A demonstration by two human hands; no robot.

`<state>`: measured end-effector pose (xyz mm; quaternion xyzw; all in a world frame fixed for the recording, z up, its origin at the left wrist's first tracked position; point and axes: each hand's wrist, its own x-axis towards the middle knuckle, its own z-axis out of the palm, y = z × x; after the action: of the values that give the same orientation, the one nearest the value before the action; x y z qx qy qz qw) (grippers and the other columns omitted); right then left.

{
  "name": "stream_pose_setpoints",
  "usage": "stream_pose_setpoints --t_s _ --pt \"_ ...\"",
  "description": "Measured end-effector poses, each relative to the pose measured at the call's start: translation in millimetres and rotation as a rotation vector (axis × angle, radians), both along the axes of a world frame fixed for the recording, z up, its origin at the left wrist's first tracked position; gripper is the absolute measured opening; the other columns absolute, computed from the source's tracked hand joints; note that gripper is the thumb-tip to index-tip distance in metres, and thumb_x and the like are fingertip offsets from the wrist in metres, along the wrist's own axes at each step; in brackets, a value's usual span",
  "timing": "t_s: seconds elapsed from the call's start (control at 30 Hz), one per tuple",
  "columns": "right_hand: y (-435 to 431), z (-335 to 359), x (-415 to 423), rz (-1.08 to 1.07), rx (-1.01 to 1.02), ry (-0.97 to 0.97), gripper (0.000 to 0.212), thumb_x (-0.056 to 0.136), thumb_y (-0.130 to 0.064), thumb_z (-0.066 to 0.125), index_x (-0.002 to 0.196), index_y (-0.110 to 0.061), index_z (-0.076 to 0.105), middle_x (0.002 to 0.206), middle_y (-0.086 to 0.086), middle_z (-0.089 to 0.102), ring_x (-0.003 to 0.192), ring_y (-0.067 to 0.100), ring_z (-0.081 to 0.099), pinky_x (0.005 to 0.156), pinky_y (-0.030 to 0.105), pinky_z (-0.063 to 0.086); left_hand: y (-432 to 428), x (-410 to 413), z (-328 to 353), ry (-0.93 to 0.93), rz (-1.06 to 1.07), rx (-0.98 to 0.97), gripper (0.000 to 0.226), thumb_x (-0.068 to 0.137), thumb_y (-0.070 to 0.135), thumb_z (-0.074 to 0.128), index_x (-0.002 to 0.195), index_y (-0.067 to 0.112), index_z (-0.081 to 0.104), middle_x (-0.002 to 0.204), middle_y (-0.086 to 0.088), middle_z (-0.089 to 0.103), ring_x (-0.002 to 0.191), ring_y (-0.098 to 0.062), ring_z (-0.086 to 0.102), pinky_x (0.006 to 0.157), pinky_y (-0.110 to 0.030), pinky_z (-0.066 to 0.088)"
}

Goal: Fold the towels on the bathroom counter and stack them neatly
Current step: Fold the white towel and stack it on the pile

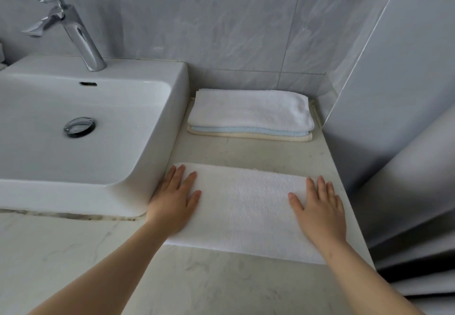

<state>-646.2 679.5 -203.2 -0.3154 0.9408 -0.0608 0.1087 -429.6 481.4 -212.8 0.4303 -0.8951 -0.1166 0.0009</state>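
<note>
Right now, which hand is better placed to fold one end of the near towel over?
Probably the right hand: it rests on the white towel at the open edge of the counter, while the left hand is crowded against the sink wall.

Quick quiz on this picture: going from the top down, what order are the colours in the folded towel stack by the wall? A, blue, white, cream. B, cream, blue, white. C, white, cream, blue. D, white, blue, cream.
D: in the stack, the white towel lies on top, the blue towel under it and the cream towel at the bottom on the counter.
</note>
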Motion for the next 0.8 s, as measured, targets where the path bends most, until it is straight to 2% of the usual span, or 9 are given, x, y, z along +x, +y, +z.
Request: stream_pose_setpoints --t_s 0.07,0.17,0.27,0.33,0.4,0.5,0.63,0.73,0.8 --pt "3 4 12 0.001 0.01 0.019 0.07 0.096 -0.057 0.017 0.151 -0.019 -0.003 0.158 0.004 -0.013 0.145 0.021 -0.012 0.118 0.038 -0.003 8 -1 5 -0.015 0.014 -0.028 0.071 0.084 0.058 0.004 0.149 0.032 0.019 0.159 0.006 -0.002 0.145 -0.013 -0.007 0.116 -0.031 0.011" --pt "6 2 35 0.082 0.02 0.004 0.069 0.095 -0.058 0.016 0.15 -0.024 -0.007 0.158 0.002 -0.016 0.145 0.02 -0.015 0.116 0.037 -0.007 29 -4 8 -0.052 -0.043 -0.009 0.092 0.064 0.058 -0.011 0.149 0.033 0.013 0.159 0.007 -0.002 0.145 -0.013 -0.01 0.116 -0.031 -0.003" --pt "13 -9 41 0.129 0.021 0.039 0.073 0.088 -0.065 0.003 0.15 -0.029 -0.003 0.158 -0.002 -0.011 0.145 0.017 -0.012 0.115 0.034 -0.009 36 -3 2 -0.081 -0.058 -0.019 0.093 0.06 0.06 -0.017 0.149 0.037 0.001 0.158 0.009 -0.007 0.144 -0.011 -0.014 0.116 -0.033 -0.012" --pt "15 -15 39 0.129 -0.035 0.099 0.084 0.078 -0.063 -0.004 0.15 -0.027 0.018 0.159 0.001 0.01 0.146 0.019 0.006 0.113 0.032 -0.004 34 0 -1 -0.075 -0.048 -0.025 0.09 0.063 0.064 -0.016 0.148 0.039 -0.001 0.158 0.009 -0.007 0.144 -0.011 -0.015 0.116 -0.034 -0.011" --pt "15 -18 36 0.12 -0.135 0.159 0.073 0.083 -0.056 0.015 0.135 -0.018 0.051 0.145 0.008 0.044 0.135 0.028 0.039 0.109 0.036 0.012 30 2 -3 -0.068 -0.04 -0.038 0.088 0.064 0.067 -0.015 0.148 0.041 -0.001 0.158 0.01 -0.005 0.144 -0.012 -0.014 0.117 -0.035 -0.007" --pt "14 -20 31 0.122 -0.185 0.177 0.058 0.087 -0.046 0.03 0.119 -0.012 0.065 0.127 0.013 0.06 0.121 0.033 0.054 0.103 0.039 0.025 26 1 -4 -0.067 -0.051 -0.049 0.088 0.066 0.067 -0.014 0.148 0.041 0.001 0.158 0.01 -0.002 0.145 -0.012 -0.012 0.117 -0.036 -0.005" --pt "14 -19 30 0.056 -0.156 0.203 0.062 0.088 -0.048 0.023 0.127 -0.016 0.059 0.136 0.009 0.053 0.13 0.03 0.045 0.107 0.044 0.026 27 1 -4 -0.021 -0.008 -0.049 0.088 0.067 0.064 -0.011 0.148 0.039 0.011 0.158 0.01 0.005 0.145 -0.012 -0.007 0.117 -0.034 0.002" --pt "21 -17 25 -0.04 -0.022 0.171 0.059 0.094 -0.052 0.017 0.148 -0.027 0.025 0.157 0.003 0.019 0.145 0.023 0.014 0.115 0.04 0.01 31 5 -3 0.019 0.084 -0.022 0.076 0.078 0.061 -0.001 0.147 0.037 0.017 0.157 0.01 0.009 0.145 -0.014 -0.001 0.117 -0.034 0.01" --pt "25 -15 23 -0.117 0.009 0.142 0.059 0.095 -0.053 0.018 0.15 -0.031 0.01 0.159 0.004 0.006 0.145 0.022 0.009 0.116 0.038 0.008 33 4 0 0.023 0.138 -0.02 0.059 0.092 0.053 0.014 0.147 0.035 0.018 0.158 0.007 0.009 0.145 -0.016 0.003 0.117 -0.035 0.01"
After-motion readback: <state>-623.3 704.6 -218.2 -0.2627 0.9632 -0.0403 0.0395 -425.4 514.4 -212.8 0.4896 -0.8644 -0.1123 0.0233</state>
